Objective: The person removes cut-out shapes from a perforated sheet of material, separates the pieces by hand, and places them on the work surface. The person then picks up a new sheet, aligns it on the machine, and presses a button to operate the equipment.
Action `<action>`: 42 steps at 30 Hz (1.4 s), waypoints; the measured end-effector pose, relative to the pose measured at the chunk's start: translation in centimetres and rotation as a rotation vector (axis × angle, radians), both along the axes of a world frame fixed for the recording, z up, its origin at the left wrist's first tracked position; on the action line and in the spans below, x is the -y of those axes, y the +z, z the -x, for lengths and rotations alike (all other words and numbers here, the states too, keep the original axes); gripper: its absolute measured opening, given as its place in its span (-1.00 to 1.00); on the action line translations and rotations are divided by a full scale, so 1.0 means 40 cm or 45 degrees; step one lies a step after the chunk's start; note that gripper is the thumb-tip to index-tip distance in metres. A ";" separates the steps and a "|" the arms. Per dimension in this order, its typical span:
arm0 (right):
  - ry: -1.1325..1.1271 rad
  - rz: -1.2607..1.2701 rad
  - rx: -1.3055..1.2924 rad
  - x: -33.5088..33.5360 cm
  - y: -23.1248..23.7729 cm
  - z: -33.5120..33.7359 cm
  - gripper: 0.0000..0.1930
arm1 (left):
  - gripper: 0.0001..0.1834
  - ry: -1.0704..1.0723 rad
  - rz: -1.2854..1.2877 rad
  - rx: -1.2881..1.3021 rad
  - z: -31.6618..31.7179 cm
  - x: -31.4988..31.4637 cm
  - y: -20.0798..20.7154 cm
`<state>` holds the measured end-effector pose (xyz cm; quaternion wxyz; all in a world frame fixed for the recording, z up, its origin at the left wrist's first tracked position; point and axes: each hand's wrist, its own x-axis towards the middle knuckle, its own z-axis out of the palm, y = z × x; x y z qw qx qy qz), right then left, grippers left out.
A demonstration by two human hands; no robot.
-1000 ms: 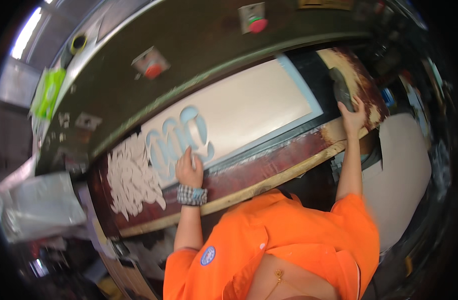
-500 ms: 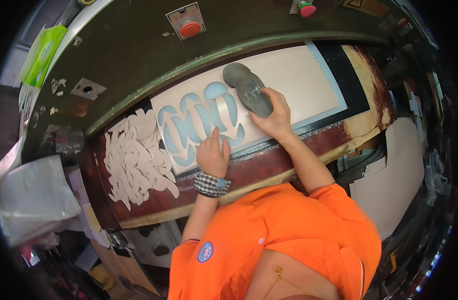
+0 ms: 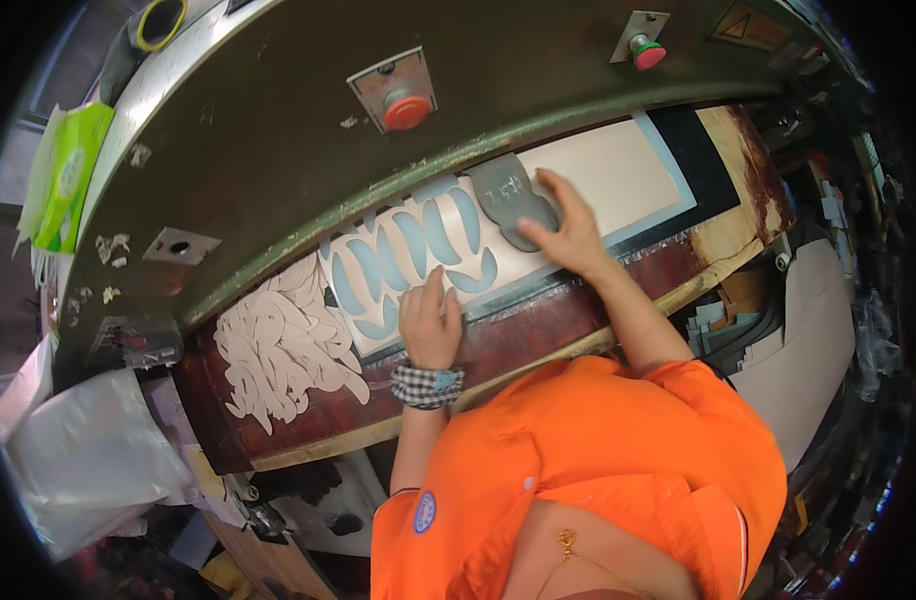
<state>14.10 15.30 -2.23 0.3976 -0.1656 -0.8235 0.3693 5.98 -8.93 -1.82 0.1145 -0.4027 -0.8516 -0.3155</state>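
Note:
A dark grey sole-shaped cutting die (image 3: 513, 198) with chalk marks lies on a pale sheet (image 3: 608, 165). My right hand (image 3: 575, 230) is at the die's right edge, thumb and fingers spread around that side, the thumb over the die. To the left of the die, the sheet has several curved cutouts (image 3: 406, 240) where light blue shows through. My left hand (image 3: 433, 325) rests by the sheet's near edge below the cutouts, fingers stretched out and holding nothing. The green press beam's edge hides the far ends of the die and cutouts.
A heap of pale cut pieces (image 3: 288, 345) lies left of the sheet on the dark red bed (image 3: 518, 335). The green press beam (image 3: 278, 150) runs along the far side, with a red button (image 3: 406, 112) on it. Stacked sheets (image 3: 803, 350) stand at the right.
My right hand has loosened from the die, its fingers spreading. The press beam now overlaps the far ends of the die and cutouts. The view has shifted slightly; my left hand stays near the sheet's edge.

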 end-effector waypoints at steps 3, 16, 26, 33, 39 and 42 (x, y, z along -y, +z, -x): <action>-0.178 -0.070 -0.117 -0.161 0.086 0.044 -0.64 | -0.64 0.055 -0.140 -0.003 -0.001 0.011 0.053; -0.161 -0.426 -0.005 -0.401 0.334 0.207 -0.68 | -0.85 0.481 0.072 0.323 -0.036 -0.106 0.124; 0.268 0.109 0.489 -0.198 0.238 -0.074 -0.83 | -0.90 0.557 0.023 0.498 -0.064 -0.090 0.162; 0.368 0.124 0.724 -0.168 0.183 -0.181 -0.92 | -0.95 0.520 0.010 0.441 -0.102 -0.058 0.137; 0.177 0.180 0.454 -0.101 0.169 -0.153 -0.82 | -0.95 0.307 0.020 0.379 -0.177 0.002 0.116; 0.154 -0.141 0.125 -0.050 0.141 -0.065 -0.50 | -0.89 0.030 -0.060 0.226 -0.197 -0.013 0.116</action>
